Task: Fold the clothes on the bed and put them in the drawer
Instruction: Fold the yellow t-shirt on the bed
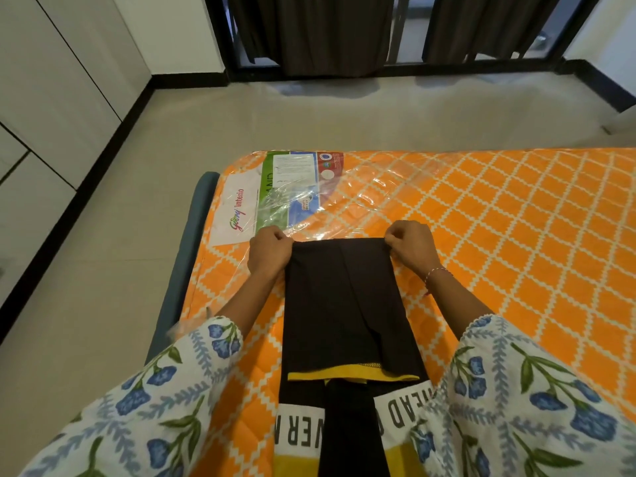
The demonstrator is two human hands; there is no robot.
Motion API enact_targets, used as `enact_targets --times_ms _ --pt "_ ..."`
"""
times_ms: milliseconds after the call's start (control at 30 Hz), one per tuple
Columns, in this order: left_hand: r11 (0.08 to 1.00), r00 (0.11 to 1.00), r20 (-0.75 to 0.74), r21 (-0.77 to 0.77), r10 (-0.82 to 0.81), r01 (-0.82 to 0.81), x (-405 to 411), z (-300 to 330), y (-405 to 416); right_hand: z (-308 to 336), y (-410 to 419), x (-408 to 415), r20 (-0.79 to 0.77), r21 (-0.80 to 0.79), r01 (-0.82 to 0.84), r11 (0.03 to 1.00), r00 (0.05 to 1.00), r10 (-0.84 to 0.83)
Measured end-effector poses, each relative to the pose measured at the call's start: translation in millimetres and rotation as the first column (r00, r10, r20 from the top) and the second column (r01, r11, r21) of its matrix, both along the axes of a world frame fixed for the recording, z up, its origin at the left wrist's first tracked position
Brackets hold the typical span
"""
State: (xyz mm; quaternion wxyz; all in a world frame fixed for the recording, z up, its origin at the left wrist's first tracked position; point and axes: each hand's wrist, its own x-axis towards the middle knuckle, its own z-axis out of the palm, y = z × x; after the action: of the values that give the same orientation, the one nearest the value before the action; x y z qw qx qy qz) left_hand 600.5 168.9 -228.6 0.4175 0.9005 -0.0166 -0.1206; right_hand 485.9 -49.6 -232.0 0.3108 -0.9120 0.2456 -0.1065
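Black cotton tee with yellow trim (344, 304) lies near the orange quilted mattress (516, 218) corner; left hand (270, 251) and right hand (411, 247) pinch its far corners (keep them level, pull taut before folding).

A home bedroom: plastic-wrapped mattress (481, 208), white wardrobe doors (51, 98), dark curtains (327, 32).

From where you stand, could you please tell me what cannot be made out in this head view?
- Drawer: none appears in the head view.
- Black garment: its near end is cut off by the bottom edge, and a folded panel covers part of the white lettering.
- Fingers of the left hand and right hand: curled over the far corners, tips hidden.
- Mattress label: print too small, glare from plastic.
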Motion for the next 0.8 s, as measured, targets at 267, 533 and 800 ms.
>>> enact_targets --times_ms 267,533,800 --pt "0.889 0.894 -0.35 -0.257 0.281 -0.38 4 1 -13 -7 -1 -8 0.033 0.388 0.4 0.83 0.894 -0.446" --pt "0.968 0.954 -0.196 -0.067 0.225 -0.242 -2 3 -25 -5 1 1 -0.145 0.224 0.435 0.872 0.9 -0.412" --pt "0.997 0.988 -0.151 0.076 0.025 -0.013 -6 -5 -19 -1 1 -7 -0.189 0.386 0.408 0.827 0.913 -0.362"
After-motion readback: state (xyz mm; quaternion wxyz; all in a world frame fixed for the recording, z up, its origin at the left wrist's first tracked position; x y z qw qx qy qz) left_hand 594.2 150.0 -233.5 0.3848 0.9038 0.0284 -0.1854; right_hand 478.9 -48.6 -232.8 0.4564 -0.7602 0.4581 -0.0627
